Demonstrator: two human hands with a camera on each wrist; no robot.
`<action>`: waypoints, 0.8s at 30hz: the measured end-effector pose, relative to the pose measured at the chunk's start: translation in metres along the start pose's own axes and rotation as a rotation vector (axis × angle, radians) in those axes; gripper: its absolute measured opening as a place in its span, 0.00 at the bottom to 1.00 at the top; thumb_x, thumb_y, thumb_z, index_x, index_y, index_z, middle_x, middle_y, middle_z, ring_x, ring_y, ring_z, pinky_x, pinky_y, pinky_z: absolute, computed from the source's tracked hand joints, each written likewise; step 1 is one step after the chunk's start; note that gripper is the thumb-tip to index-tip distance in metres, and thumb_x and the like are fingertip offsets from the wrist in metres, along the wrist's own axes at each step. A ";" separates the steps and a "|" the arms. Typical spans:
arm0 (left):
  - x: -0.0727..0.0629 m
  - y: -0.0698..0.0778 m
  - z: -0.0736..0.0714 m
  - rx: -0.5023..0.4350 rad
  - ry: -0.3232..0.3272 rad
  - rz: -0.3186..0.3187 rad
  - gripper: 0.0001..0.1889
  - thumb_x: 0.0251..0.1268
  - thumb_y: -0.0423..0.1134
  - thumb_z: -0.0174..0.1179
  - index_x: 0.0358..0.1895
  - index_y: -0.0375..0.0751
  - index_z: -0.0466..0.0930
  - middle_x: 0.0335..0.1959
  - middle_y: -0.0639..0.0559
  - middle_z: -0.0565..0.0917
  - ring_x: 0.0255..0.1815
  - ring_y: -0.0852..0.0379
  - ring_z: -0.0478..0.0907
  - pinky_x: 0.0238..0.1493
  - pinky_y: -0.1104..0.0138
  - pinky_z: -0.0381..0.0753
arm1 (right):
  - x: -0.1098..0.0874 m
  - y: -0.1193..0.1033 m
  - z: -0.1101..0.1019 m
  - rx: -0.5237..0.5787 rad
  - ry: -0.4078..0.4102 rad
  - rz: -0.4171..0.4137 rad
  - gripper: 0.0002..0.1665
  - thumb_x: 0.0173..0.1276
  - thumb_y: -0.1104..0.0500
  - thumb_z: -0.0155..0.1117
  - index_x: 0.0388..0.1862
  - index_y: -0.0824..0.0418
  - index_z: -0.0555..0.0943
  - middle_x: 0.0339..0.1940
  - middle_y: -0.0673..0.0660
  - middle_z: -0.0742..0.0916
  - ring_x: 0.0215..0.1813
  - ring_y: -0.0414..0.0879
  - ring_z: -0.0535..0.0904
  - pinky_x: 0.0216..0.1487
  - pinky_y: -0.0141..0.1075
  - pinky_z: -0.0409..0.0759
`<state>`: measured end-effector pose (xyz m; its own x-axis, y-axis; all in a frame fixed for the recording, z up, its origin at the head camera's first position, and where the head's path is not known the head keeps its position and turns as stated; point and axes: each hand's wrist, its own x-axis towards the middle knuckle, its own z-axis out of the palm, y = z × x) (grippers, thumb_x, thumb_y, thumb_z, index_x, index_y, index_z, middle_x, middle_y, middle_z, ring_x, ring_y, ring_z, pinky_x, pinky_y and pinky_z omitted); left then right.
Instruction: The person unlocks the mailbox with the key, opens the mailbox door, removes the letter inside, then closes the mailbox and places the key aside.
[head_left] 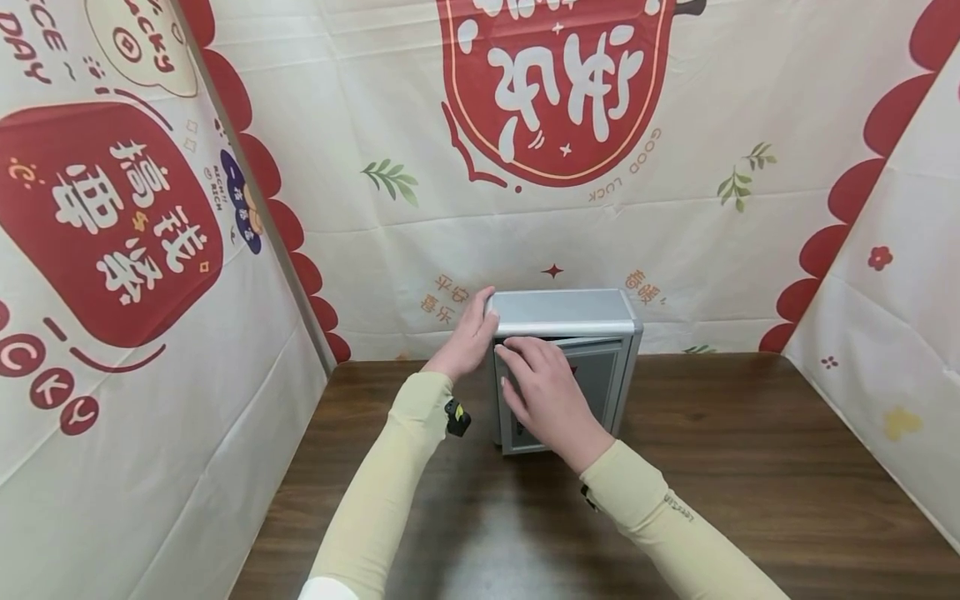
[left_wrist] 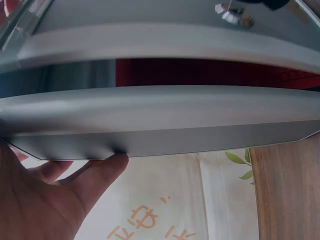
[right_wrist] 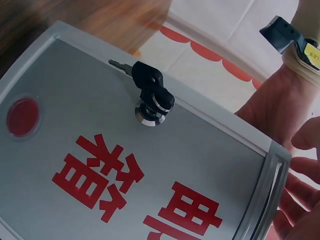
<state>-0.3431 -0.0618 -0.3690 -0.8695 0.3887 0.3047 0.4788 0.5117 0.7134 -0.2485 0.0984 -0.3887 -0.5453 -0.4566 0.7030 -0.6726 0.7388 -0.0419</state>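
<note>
Apparently, left hand [head_left: 467, 335] is resting extended against metal box [head_left: 558, 310]; right hand [head_left: 551, 398] is lying over ajar door [head_left: 602, 379], grip unclear. Likely stiff, slippery; rims [right_wrist: 215, 115] are offering best purchase.

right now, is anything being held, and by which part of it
The left grip holds the gray box at its upper left side; whether the right grip holds the door cannot be told.
</note>
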 end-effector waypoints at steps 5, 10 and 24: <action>0.002 0.000 0.000 0.009 0.010 0.017 0.28 0.75 0.46 0.32 0.74 0.39 0.46 0.72 0.38 0.55 0.71 0.48 0.54 0.70 0.58 0.54 | -0.002 -0.002 -0.005 -0.002 -0.001 -0.003 0.25 0.64 0.57 0.65 0.58 0.65 0.77 0.54 0.60 0.77 0.57 0.55 0.70 0.61 0.50 0.65; 0.001 -0.002 0.001 0.001 0.013 0.008 0.29 0.74 0.47 0.32 0.74 0.40 0.47 0.72 0.39 0.54 0.71 0.49 0.53 0.70 0.58 0.54 | -0.010 -0.006 -0.009 0.023 -0.007 -0.003 0.24 0.62 0.54 0.68 0.54 0.63 0.78 0.53 0.60 0.77 0.56 0.55 0.70 0.61 0.49 0.65; 0.001 0.001 0.000 -0.026 0.026 0.013 0.29 0.74 0.45 0.34 0.74 0.38 0.48 0.73 0.39 0.55 0.72 0.50 0.52 0.70 0.60 0.53 | -0.038 -0.010 -0.044 0.145 0.041 -0.028 0.15 0.59 0.55 0.70 0.42 0.60 0.79 0.44 0.55 0.79 0.48 0.50 0.73 0.55 0.45 0.71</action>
<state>-0.3434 -0.0616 -0.3682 -0.8663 0.3748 0.3302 0.4870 0.4868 0.7251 -0.1994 0.1300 -0.3834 -0.5067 -0.4532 0.7334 -0.7541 0.6453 -0.1223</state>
